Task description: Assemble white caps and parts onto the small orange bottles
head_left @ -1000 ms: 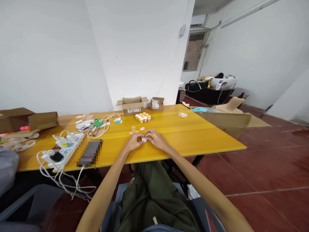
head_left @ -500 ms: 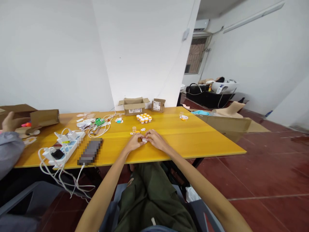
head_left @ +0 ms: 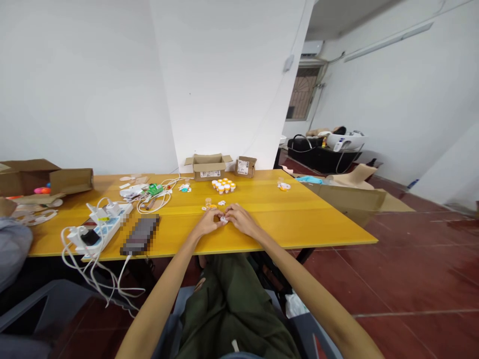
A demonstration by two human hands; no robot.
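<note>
My left hand (head_left: 208, 223) and my right hand (head_left: 240, 219) rest together on the yellow table (head_left: 307, 219), fingertips pinched round a small white object (head_left: 223, 219) between them. It is too small to name. Just beyond my hands lie a small clear vial (head_left: 207, 202) and a few tiny white pieces (head_left: 221, 203). Farther back stands a cluster of several small orange-capped vials (head_left: 223, 185).
A power strip with white cables (head_left: 98, 230), a dark phone (head_left: 140, 235) and a tangle of cords (head_left: 153, 197) lie at left. Cardboard boxes (head_left: 208, 166) stand at the table's back and far left. Another person's grey sleeve (head_left: 13, 249) is at left. Flattened cardboard (head_left: 355, 189) lies right.
My hands stay together on the small white object. The other person's hand seen at far left half a second ago has withdrawn. The camera has tilted slightly.
</note>
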